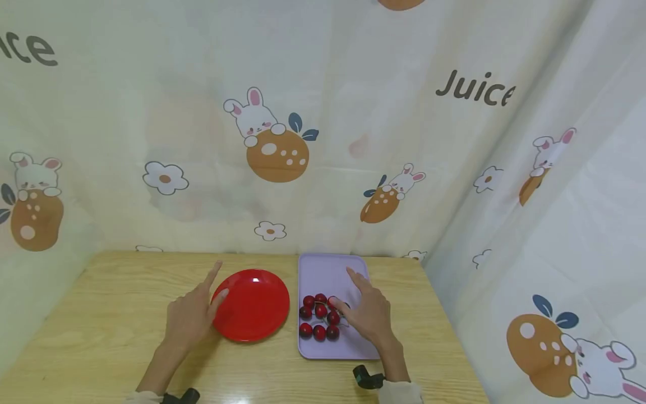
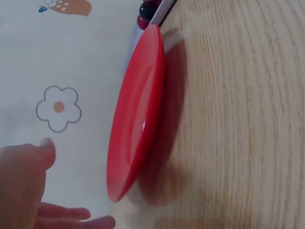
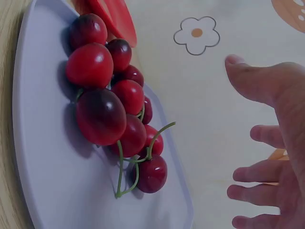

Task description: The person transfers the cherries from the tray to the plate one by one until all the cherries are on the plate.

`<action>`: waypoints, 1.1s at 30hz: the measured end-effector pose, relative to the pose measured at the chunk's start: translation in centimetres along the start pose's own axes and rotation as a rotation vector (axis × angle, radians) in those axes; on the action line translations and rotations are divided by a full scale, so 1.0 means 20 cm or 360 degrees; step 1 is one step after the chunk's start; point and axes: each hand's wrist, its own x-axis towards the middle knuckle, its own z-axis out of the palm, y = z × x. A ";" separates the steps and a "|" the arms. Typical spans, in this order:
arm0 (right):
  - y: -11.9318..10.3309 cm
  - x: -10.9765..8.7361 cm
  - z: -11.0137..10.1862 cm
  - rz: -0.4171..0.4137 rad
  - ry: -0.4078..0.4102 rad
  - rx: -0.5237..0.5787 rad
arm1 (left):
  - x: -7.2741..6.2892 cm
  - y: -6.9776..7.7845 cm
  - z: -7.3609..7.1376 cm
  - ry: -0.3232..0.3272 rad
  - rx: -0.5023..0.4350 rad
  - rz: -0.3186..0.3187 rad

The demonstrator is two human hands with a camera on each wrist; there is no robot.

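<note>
Left hand [image 1: 188, 315] is spread beside a round, glossy red plate [image 1: 254, 307], right hand [image 1: 372, 314] spread over a rectangular lilac tray [image 1: 325, 273] bearing dark-red cherries [image 1: 319, 333].

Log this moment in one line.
left hand: empty, near red plate | right hand: empty, over purple tray | cherries: on tray

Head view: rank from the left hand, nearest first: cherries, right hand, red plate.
1. Red plate: immediately right of the left hand.
2. Cherries: farther right, on the left part of the lilac tray.
3. Right hand: farthest right, overlapping the tray's right side in view.
</note>
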 end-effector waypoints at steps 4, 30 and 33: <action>0.03 0.00 0.00 0.0009 0.0190 0.0049 | -0.01 -0.03 0.02 0.0026 -0.0151 -0.0116; 0.18 -0.11 0.06 0.0258 0.0294 0.0284 | -0.05 -0.11 0.15 -0.0106 -0.1227 -0.0602; 0.20 -0.13 0.07 0.0277 0.0272 0.0314 | -0.06 -0.11 0.16 -0.0073 -0.1228 -0.0585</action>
